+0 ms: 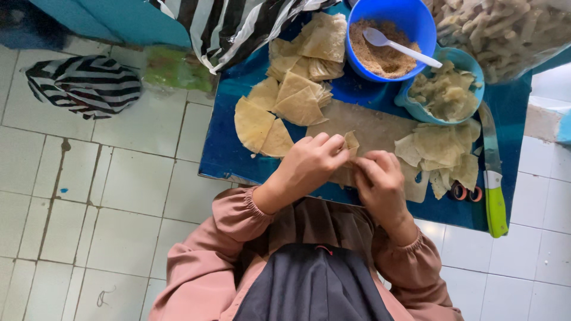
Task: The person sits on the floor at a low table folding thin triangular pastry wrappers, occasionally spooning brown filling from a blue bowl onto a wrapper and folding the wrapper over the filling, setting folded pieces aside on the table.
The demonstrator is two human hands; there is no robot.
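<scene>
On the blue counter, right at its near edge, I see both hands working one small piece of thin tan pastry wrapper. My left hand has its fingers curled and pressed together, pinching the wrapper's left side; my right hand meets it, fingers bent in and pinching the same wrapper from the right. The wrapper sits between the two sets of fingertips, held just above a pale brown cutting board that lies flat on the counter.

Left of the hands I see a fanned stack of triangular tan wrappers, more of them reaching up to the far edge. Beyond the board stands a round blue plastic bowl of brown crumbly filling, a white plastic spoon resting in it with its handle over the rim. Touching that bowl on the right is a smaller light-blue bowl holding pale crumpled scraps. Loose irregular wrapper pieces lie on the board's right end. A knife with a green handle lies along the counter's right edge, with small orange-handled scissors just beside it. A black-and-white striped plastic bag lies on the white tiled floor, well apart from the counter.
</scene>
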